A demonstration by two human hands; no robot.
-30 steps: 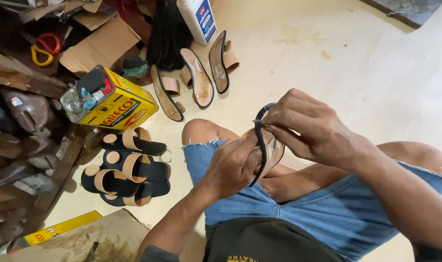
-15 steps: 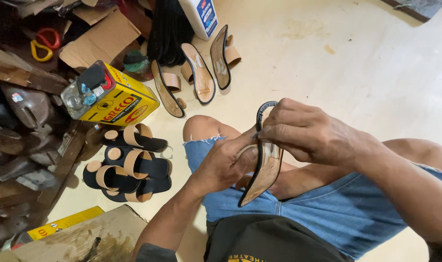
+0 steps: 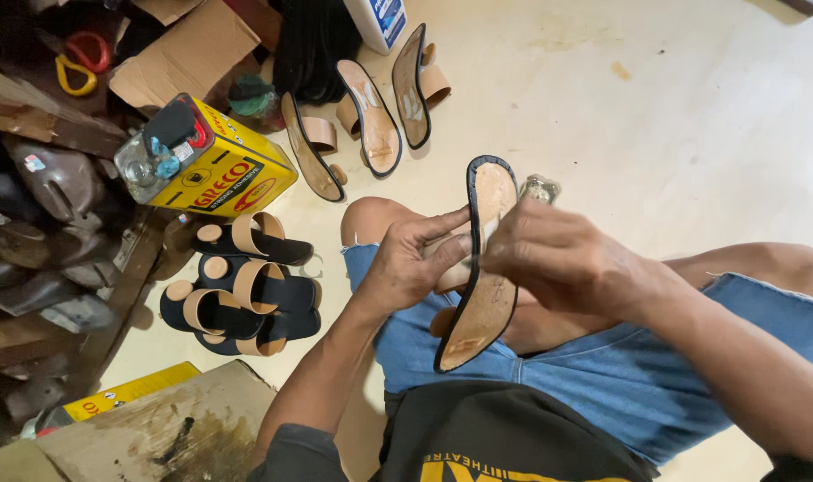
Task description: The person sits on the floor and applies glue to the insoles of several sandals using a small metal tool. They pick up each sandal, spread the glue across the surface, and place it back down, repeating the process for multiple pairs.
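Both hands hold one flat tan sandal sole with black edging [image 3: 487, 268], tilted above the lap. Left hand [image 3: 415, 263] grips its side, fingers spread along it. Right hand [image 3: 558, 259] is closed over the middle. Finished black-and-tan sandals [image 3: 241, 290] lie well apart on the floor beside a yellow rectangular tin can [image 3: 214, 161].

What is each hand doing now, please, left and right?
Left hand: closed on the sandal sole, fingers along its edge.
Right hand: closed on the same sandal sole, from the other side.

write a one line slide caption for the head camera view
Both hands, left hand and right hand, hold a tan sandal sole over the lap.
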